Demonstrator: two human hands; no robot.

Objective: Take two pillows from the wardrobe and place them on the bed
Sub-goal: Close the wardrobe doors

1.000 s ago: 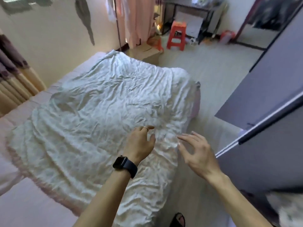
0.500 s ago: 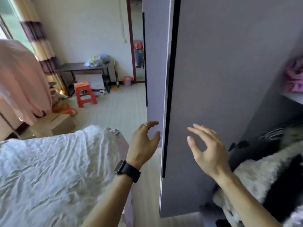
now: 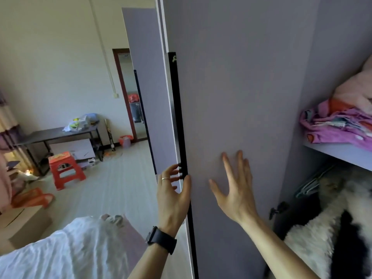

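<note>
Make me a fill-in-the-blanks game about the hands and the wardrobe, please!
1. The left hand wears a black ____ on its wrist.
2. The ring is on the ____ hand.
3. The left hand grips the edge of the wardrobe ____; the right hand spreads its fingers nearby.
Missing words: watch, left, door.

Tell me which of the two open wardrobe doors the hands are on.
The nearer door: the left hand grips its edge, the right hand lies flat on its face. The farther door, behind it, is untouched.
</note>
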